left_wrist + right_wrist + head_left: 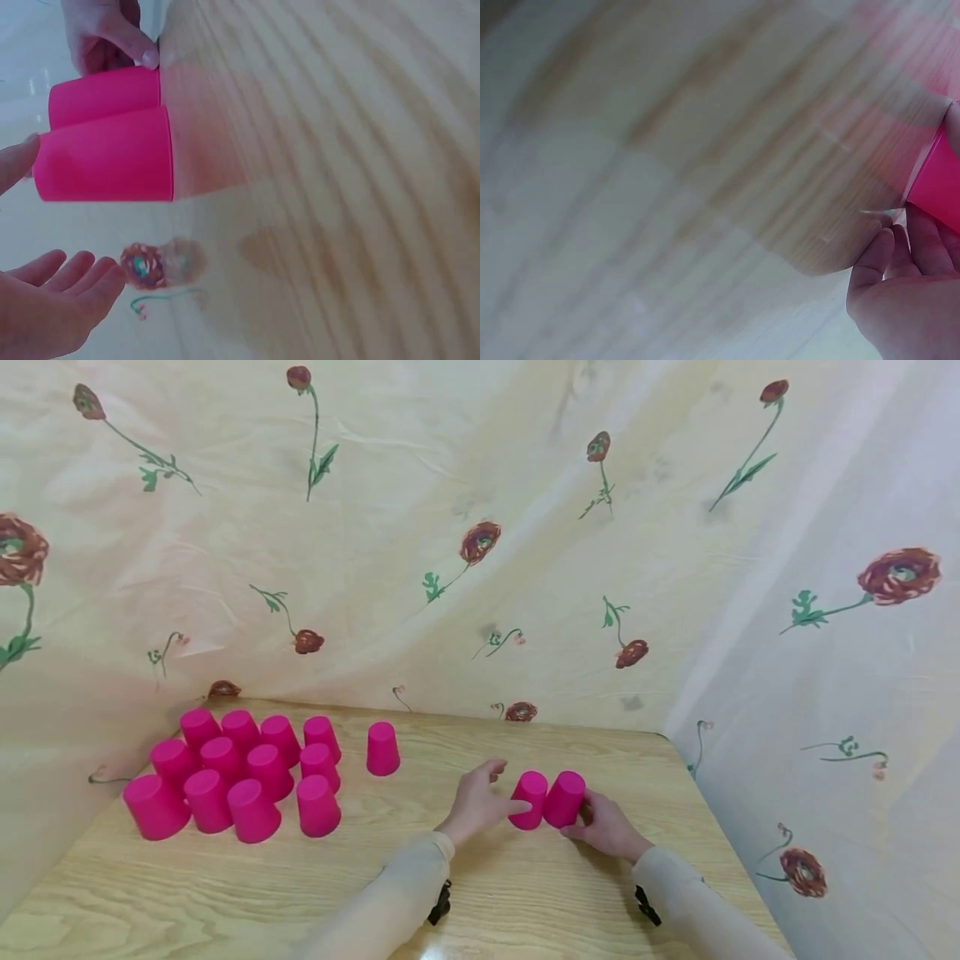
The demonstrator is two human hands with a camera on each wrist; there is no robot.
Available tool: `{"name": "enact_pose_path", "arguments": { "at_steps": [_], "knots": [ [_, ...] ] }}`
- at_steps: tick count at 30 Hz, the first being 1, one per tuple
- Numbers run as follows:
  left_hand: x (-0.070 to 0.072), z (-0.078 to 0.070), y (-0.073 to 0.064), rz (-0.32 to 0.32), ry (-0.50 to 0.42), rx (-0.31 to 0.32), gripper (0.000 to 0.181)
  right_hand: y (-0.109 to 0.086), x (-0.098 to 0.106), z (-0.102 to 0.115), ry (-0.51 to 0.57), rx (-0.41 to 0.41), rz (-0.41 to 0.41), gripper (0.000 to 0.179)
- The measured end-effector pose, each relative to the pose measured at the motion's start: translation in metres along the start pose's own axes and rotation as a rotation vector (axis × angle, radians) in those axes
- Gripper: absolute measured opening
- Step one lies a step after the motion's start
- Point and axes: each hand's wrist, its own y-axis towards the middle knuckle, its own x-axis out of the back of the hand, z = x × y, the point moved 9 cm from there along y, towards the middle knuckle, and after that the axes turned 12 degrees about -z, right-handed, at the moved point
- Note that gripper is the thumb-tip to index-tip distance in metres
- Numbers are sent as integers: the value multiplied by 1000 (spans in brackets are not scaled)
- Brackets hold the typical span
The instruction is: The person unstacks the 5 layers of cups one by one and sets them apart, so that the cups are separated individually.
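Note:
Two pink plastic cups stand upside down side by side on the right half of the table: a left one (pixel 529 802) and a right one (pixel 565 799). My right hand (pixel 609 828) holds the right cup from its right side, thumb at the near side and fingers behind. In the right wrist view only part of that cup (pixel 939 184) shows beside the fingers. My left hand (pixel 482 802) is spread beside the left cup, its thumb in front of that cup. In the left wrist view the fingers stand apart from the cup (pixel 105 161); whether the thumb touches it I cannot tell.
Several more upside-down pink cups (pixel 254 811) stand in rows at the left of the wooden table (pixel 420 877). One single cup (pixel 383 749) stands between those rows and my left hand. A flowered cloth (pixel 390 527) hangs behind and along the sides.

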Motion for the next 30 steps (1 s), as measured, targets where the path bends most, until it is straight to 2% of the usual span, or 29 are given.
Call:
{"name": "enact_pose_path", "arguments": {
  "at_steps": [5,17,22,30],
  "knots": [
    [-14,-2,-4,18,-11,-28,72,0,0,2,-13,8,3,60],
    [-24,1,-2,0,-37,-40,52,3,1,9,-2,23,9,59],
    [-22,1,-1,-2,-23,-45,51,4,1,7,-2,22,12,59],
    [-12,4,2,6,-28,-15,51,0,3,3,25,-8,14,65]
  ]
}}
